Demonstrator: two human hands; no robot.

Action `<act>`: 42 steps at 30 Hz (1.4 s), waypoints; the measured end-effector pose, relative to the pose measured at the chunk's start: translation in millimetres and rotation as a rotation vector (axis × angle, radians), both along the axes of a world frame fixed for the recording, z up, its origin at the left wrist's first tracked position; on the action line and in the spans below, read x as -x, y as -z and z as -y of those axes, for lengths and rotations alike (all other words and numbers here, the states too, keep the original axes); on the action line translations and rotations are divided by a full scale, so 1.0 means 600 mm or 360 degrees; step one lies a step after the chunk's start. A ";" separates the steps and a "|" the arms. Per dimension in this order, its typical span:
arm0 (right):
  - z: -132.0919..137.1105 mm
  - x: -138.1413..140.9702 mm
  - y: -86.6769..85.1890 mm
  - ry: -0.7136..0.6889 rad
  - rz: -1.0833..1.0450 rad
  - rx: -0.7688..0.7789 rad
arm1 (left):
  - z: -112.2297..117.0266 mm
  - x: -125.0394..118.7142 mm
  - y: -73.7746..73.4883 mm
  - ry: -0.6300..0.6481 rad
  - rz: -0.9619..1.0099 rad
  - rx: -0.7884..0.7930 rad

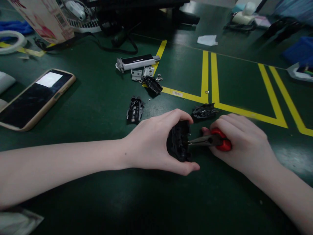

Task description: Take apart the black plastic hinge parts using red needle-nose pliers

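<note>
My left hand [156, 143] is closed around a black plastic housing [178, 141], its inner side turned to the right. In my right hand [241, 142] is a pair of needle-nose pliers [221, 139] with red handles, gripped in the fist. The pliers' narrow jaws reach into the housing's right side; what they pinch, if anything, is too small to tell. Just beyond my hands lie a black plastic part [204, 111] and, to the left, another black part [135, 110] with small metal pieces in it.
Farther back are a black-and-silver module [139, 62], metal brackets [137, 74], another black part [153, 85] and small rings [159, 77]. A phone [36, 98] lies at left, below a tape roll [11, 42] and a printed box [44, 19]. Yellow tape [246, 113] marks the green table.
</note>
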State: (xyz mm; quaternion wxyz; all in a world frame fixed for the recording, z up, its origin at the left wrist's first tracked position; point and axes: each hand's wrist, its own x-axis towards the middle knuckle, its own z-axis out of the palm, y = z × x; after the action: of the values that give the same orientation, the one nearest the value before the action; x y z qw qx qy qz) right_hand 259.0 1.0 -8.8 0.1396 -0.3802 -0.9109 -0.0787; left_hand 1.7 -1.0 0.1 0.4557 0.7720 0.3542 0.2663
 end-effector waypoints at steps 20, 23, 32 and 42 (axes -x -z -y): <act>0.002 -0.002 -0.002 -0.0033 0.0052 -0.0058 | 0.000 0.005 -0.006 0.0048 -0.0156 -0.0041; 0.003 -0.005 -0.002 -0.0029 0.0023 -0.0011 | 0.000 0.004 -0.006 0.0043 -0.0121 0.0024; 0.005 -0.006 0.002 -0.0049 0.0031 -0.0031 | -0.003 0.007 -0.022 0.0154 -0.0231 0.0092; 0.004 -0.002 0.006 -0.0018 -0.0023 -0.0088 | -0.003 0.004 -0.018 0.0196 -0.0316 -0.0007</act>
State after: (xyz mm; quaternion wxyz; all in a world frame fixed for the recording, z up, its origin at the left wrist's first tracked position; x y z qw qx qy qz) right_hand 260.0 -1.6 -12.4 0.1570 -0.3716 -0.9095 -0.1004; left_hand -1.0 0.9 11.2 0.4323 0.8158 0.3489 0.1607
